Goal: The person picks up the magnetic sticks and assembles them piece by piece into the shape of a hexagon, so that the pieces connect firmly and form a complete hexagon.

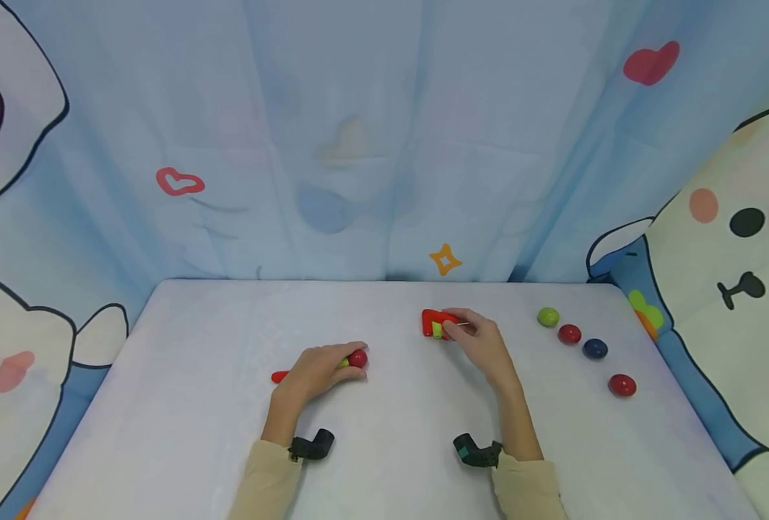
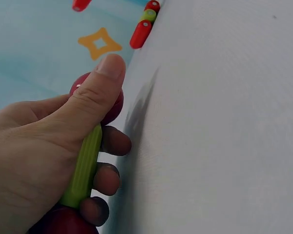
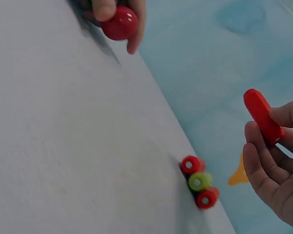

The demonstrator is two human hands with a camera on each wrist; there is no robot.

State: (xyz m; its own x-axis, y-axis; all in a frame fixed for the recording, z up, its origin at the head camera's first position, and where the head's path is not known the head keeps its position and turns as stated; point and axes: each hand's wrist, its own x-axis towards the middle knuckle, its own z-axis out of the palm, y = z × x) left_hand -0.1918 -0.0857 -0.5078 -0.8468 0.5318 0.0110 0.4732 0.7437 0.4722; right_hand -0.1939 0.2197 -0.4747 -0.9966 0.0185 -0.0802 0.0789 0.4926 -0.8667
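My left hand (image 1: 319, 368) grips a green ridged rod (image 2: 84, 168) with a red ball (image 1: 357, 359) at its thumb end. A dark red piece (image 2: 63, 223) is at the rod's other end, partly hidden by the hand. In the head view, a red tip (image 1: 280, 376) shows past the hand's outer side. Near the table's far side, my right hand (image 1: 481, 345) pinches a red rod (image 3: 263, 116) between thumb and fingers. Close by are two red rods and a green rod (image 3: 200, 181) side by side, metal dots showing in their ends.
On the right of the white table (image 1: 397, 462) lie a green ball (image 1: 549, 316), a red ball (image 1: 569, 334), a dark blue ball (image 1: 595, 349) and another red ball (image 1: 622, 385). A blue printed curtain (image 1: 358, 144) hangs behind the far edge.
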